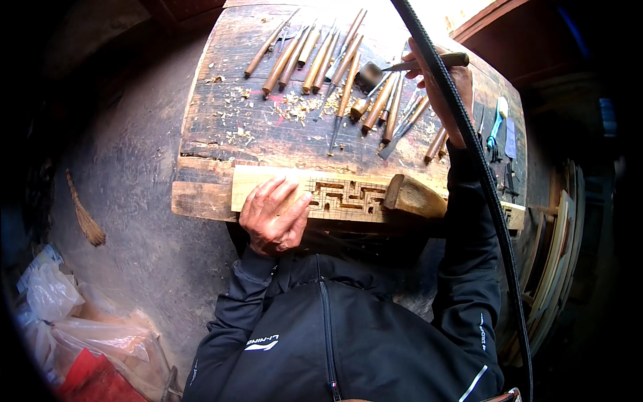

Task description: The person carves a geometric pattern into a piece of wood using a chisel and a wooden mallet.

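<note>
My left hand [273, 213] lies with its fingers stretched out on the left end of a pale wooden board [307, 175]. To the right of that hand, the board carries a pencilled grid and a cut-out angular pattern [348, 197]. A worn wooden block [416, 196] rests across the board farther right. My right hand [450, 87] is raised over the far right of the bench, its fingers closed round a chisel-like tool [454, 60] with a dark handle. The tool's thin shaft points left, toward a blurred dark round thing [370, 75]. A black cable partly hides this hand.
Several wooden-handled chisels [324, 62] lie in rows on the worn bench [207, 120], among wood shavings [299, 107]. A blue-handled brush [497, 124] is at the right. A black braided cable [477, 161] crosses the view. Left on the floor are a broom [86, 218] and plastic bags [110, 338].
</note>
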`<state>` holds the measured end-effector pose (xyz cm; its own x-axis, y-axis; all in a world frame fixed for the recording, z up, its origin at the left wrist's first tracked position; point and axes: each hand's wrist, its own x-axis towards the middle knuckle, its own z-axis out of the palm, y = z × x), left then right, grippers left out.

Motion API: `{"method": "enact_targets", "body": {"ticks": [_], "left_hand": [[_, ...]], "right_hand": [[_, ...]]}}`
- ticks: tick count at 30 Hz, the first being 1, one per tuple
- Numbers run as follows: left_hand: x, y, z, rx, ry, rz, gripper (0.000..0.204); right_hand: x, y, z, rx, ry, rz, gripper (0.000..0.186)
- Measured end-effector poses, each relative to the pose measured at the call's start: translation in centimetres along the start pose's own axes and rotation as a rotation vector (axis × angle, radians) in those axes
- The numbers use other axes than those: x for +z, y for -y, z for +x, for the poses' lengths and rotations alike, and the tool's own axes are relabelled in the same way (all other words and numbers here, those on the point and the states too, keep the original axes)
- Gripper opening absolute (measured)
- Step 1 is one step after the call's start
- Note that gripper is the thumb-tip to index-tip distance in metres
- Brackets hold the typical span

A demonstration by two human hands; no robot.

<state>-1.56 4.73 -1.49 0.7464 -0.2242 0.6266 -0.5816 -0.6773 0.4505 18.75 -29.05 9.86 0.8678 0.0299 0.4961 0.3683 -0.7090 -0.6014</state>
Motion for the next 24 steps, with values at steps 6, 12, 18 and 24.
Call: {"method": "enact_targets", "body": {"ticks": [6,12,18,24], "left_hand": [[0.4,-0.3,0.4,0.014,-0.039,-0.022,0.025],[0.2,0.1,-0.2,-0.031,-0.11,-0.078,0.027],[0.3,-2.3,1.1,-0.112,-0.142,-0.285,0.039],[1.6,-2.4,0.4,-0.102,-0.153,-0.323,0.054]], "right_hand": [[0.4,-0.9,-0.7,-0.308,-0.023,-0.166,0.051],[-3.2,7.7,-6.5,-0.29,-0.098,0.046,0.055],[-1.8,16.8,-14.8,-0.398,-0.2,0.711,0.065],[3.6,18.2,-18.5,-0.235,-0.208,0.921,0.053]]}}
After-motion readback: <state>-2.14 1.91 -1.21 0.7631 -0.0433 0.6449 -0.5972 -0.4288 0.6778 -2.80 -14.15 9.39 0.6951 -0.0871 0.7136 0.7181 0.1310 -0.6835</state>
